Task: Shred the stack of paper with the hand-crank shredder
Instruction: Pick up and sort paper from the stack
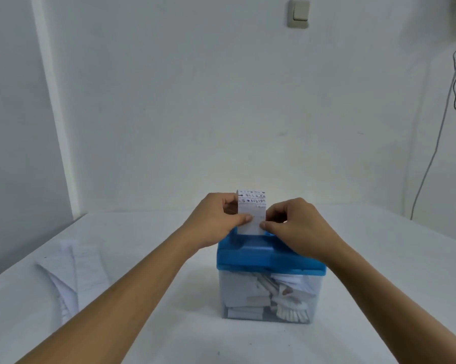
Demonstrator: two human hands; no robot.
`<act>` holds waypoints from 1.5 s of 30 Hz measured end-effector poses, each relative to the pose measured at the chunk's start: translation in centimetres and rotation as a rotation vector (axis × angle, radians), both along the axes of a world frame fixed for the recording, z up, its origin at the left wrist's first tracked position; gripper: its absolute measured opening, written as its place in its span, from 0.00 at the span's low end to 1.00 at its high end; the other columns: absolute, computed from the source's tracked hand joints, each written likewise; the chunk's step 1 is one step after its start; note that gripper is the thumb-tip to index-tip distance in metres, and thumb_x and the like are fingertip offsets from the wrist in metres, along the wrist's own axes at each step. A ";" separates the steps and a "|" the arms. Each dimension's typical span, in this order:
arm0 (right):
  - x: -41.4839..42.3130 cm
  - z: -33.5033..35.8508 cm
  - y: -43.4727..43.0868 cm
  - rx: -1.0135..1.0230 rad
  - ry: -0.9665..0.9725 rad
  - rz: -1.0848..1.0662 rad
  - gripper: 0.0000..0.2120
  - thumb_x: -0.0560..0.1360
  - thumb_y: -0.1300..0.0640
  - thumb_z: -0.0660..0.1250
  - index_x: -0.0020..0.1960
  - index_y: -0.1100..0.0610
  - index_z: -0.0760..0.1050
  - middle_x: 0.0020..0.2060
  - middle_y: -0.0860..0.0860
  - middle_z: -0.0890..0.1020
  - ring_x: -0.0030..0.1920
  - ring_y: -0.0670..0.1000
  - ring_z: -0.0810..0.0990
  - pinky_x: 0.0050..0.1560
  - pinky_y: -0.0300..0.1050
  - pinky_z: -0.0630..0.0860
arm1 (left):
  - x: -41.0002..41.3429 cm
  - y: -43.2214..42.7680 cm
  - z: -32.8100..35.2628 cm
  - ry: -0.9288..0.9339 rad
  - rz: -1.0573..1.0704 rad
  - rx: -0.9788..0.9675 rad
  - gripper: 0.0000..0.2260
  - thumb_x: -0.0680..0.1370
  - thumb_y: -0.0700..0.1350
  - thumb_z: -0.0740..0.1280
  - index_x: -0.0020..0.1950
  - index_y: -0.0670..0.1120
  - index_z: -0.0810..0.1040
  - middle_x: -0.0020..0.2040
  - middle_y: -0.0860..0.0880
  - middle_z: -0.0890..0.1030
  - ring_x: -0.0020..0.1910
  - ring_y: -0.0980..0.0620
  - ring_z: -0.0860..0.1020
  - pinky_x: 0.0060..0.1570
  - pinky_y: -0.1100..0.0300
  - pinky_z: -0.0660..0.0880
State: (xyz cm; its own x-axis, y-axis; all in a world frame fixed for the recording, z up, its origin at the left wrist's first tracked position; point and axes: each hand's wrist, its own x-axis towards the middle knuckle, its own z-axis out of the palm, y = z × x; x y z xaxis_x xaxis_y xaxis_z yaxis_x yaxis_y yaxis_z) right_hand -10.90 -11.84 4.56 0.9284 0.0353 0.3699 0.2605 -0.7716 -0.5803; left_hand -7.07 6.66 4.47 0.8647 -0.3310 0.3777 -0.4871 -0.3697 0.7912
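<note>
**A:** What sits at the centre of the frame?

**B:** A small shredder (270, 254) with a blue top over a clear bin (237, 290), standing on a white table (169, 324), a little right of centre and in the lower half. Both of the person's bare forearms reach in from the bottom corners toward it

**A:** And what are the hands doing?

**B:** The left hand (216, 222) and the right hand (297, 227) each pinch a narrow slip of paper (251, 214) between thumb and fingers, one on each side edge. The slip stands upright with dark print along its top, and its lower end meets the far side of the blue top

**A:** Is there anything in the bin?

**B:** Yes, through the clear wall you can see folded white pieces and a bunch of cut strips (292, 312) at the lower right

**A:** Where is the rest of the paper?

**B:** A loose stack of paper (74, 271) lies flat on the table at the lower left of the frame, well apart from the shredder

**A:** And behind all that?

**B:** A plain pale wall, with a light switch (299, 13) at the top, right of centre, and a thin cable (437, 143) hanging down the right edge
</note>
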 end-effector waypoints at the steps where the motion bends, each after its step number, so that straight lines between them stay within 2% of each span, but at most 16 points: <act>1: -0.1 -0.2 0.1 -0.015 -0.017 -0.009 0.06 0.78 0.54 0.70 0.44 0.50 0.84 0.39 0.44 0.84 0.41 0.45 0.82 0.46 0.42 0.81 | 0.0 0.2 -0.1 0.006 -0.004 0.021 0.12 0.79 0.43 0.73 0.56 0.60 0.80 0.48 0.64 0.83 0.48 0.67 0.82 0.50 0.70 0.79; 4: -0.4 -0.5 0.1 -0.027 -0.043 -0.022 0.06 0.77 0.53 0.69 0.44 0.51 0.83 0.39 0.46 0.84 0.42 0.48 0.82 0.48 0.47 0.82 | -0.1 0.6 -0.3 0.017 0.000 0.074 0.12 0.78 0.44 0.74 0.55 0.61 0.80 0.48 0.65 0.83 0.46 0.69 0.81 0.48 0.72 0.77; 8: -0.3 -0.8 0.1 -0.014 -0.078 -0.052 0.05 0.78 0.53 0.68 0.45 0.51 0.81 0.42 0.46 0.84 0.42 0.49 0.82 0.50 0.48 0.83 | -0.1 0.7 -0.6 -0.013 0.022 0.152 0.10 0.78 0.44 0.74 0.53 0.58 0.81 0.47 0.63 0.83 0.44 0.70 0.80 0.44 0.75 0.74; 12: -0.5 -1.0 0.2 -0.065 -0.071 -0.060 0.05 0.78 0.53 0.67 0.46 0.51 0.81 0.43 0.45 0.83 0.41 0.49 0.82 0.48 0.48 0.83 | 0.1 0.8 -0.7 -0.026 0.044 0.198 0.06 0.78 0.44 0.74 0.52 0.54 0.83 0.47 0.60 0.85 0.45 0.67 0.80 0.49 0.68 0.77; 15: -0.6 -1.0 0.3 -0.105 -0.086 -0.076 0.05 0.77 0.53 0.67 0.43 0.51 0.80 0.41 0.45 0.83 0.40 0.49 0.81 0.47 0.49 0.83 | 0.1 0.5 -0.7 -0.019 0.057 0.211 0.05 0.78 0.45 0.73 0.52 0.53 0.83 0.49 0.60 0.83 0.48 0.65 0.80 0.48 0.69 0.76; 20: -0.5 -1.1 0.6 -0.149 -0.107 -0.088 0.07 0.77 0.52 0.66 0.41 0.52 0.78 0.39 0.46 0.81 0.39 0.50 0.80 0.43 0.48 0.82 | -0.2 -0.1 -1.5 0.127 0.057 0.074 0.04 0.80 0.50 0.71 0.54 0.56 0.82 0.53 0.57 0.84 0.52 0.58 0.81 0.54 0.62 0.79; 25: -0.5 -1.1 0.6 -0.187 -0.132 -0.088 0.07 0.78 0.50 0.66 0.43 0.51 0.78 0.40 0.46 0.81 0.41 0.49 0.80 0.46 0.49 0.81 | -0.7 -0.9 -3.1 0.179 0.069 -0.075 0.06 0.81 0.46 0.69 0.55 0.54 0.83 0.54 0.55 0.84 0.54 0.53 0.82 0.60 0.54 0.79; 28: -0.9 -1.0 -0.3 -0.053 -0.203 -0.059 0.01 0.79 0.49 0.67 0.50 0.45 0.76 0.45 0.41 0.80 0.48 0.43 0.79 0.48 0.37 0.76 | -0.8 -1.0 -3.4 0.185 0.053 -0.150 0.07 0.81 0.44 0.69 0.53 0.56 0.84 0.53 0.59 0.85 0.54 0.56 0.81 0.60 0.55 0.78; 30: -2.0 -1.2 -1.8 0.099 -0.339 -0.119 0.08 0.80 0.52 0.67 0.58 0.44 0.75 0.49 0.40 0.79 0.50 0.38 0.77 0.49 0.31 0.71 | -0.9 -1.0 -3.6 0.191 0.038 -0.183 0.07 0.81 0.44 0.68 0.53 0.56 0.84 0.53 0.60 0.85 0.54 0.57 0.81 0.60 0.58 0.77; 33: -5.0 -3.0 -5.1 0.292 -0.428 -0.193 0.18 0.79 0.68 0.62 0.60 0.46 0.74 0.52 0.44 0.81 0.52 0.36 0.78 0.47 0.27 0.72 | -1.0 -1.1 -3.9 0.171 0.030 -0.224 0.08 0.82 0.42 0.68 0.53 0.55 0.83 0.54 0.60 0.84 0.54 0.58 0.81 0.58 0.61 0.77; 35: -6.5 -5.5 -6.8 0.161 -0.293 -0.192 0.27 0.76 0.71 0.61 0.63 0.42 0.71 0.60 0.45 0.80 0.57 0.37 0.77 0.54 0.28 0.72 | -1.1 -1.2 -4.1 0.153 0.023 -0.242 0.09 0.82 0.41 0.67 0.53 0.55 0.83 0.55 0.60 0.84 0.55 0.58 0.81 0.57 0.62 0.77; 36: -7.0 -6.9 -7.2 0.047 -0.182 -0.168 0.32 0.76 0.71 0.62 0.67 0.38 0.66 0.66 0.45 0.78 0.62 0.40 0.75 0.62 0.33 0.70 | -1.1 -1.3 -4.2 0.139 0.020 -0.241 0.09 0.82 0.41 0.67 0.53 0.55 0.83 0.55 0.60 0.83 0.56 0.59 0.80 0.57 0.63 0.76; 38: -7.5 -9.2 -7.3 -0.154 0.018 -0.095 0.41 0.75 0.68 0.61 0.74 0.32 0.51 0.74 0.38 0.66 0.71 0.41 0.67 0.70 0.36 0.63 | -1.0 -1.3 -4.3 0.114 0.021 -0.237 0.10 0.82 0.41 0.67 0.53 0.56 0.82 0.56 0.60 0.83 0.57 0.59 0.80 0.57 0.63 0.76; 40: -7.8 -10.4 -6.9 -0.218 0.095 -0.060 0.42 0.78 0.64 0.58 0.77 0.33 0.39 0.72 0.34 0.58 0.74 0.38 0.61 0.72 0.34 0.57 | -1.0 -1.3 -4.4 0.107 0.026 -0.234 0.09 0.82 0.41 0.67 0.52 0.56 0.82 0.57 0.59 0.83 0.57 0.58 0.79 0.58 0.63 0.76; 41: -7.6 -10.6 -6.8 -0.205 0.085 -0.068 0.40 0.80 0.62 0.57 0.79 0.36 0.37 0.71 0.34 0.57 0.75 0.38 0.59 0.73 0.35 0.56 | -0.9 -1.4 -4.3 0.105 0.029 -0.234 0.09 0.82 0.41 0.66 0.53 0.55 0.82 0.58 0.58 0.83 0.58 0.58 0.79 0.58 0.62 0.76; 45: -5.7 -11.1 -7.0 -0.197 0.004 -0.112 0.36 0.82 0.60 0.59 0.80 0.42 0.41 0.76 0.35 0.52 0.74 0.33 0.49 0.74 0.33 0.46 | -0.9 -1.4 -4.6 0.108 0.037 -0.245 0.08 0.82 0.42 0.66 0.56 0.54 0.82 0.59 0.57 0.83 0.58 0.56 0.79 0.59 0.60 0.77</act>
State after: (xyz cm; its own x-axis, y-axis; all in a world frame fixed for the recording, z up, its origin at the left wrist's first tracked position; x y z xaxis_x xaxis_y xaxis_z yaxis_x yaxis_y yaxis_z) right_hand -16.65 -18.87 -6.59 0.9320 0.0035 0.3625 0.1652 -0.8942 -0.4160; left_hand -7.93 5.23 -0.13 0.9141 -0.2085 0.3477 -0.3849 -0.1770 0.9058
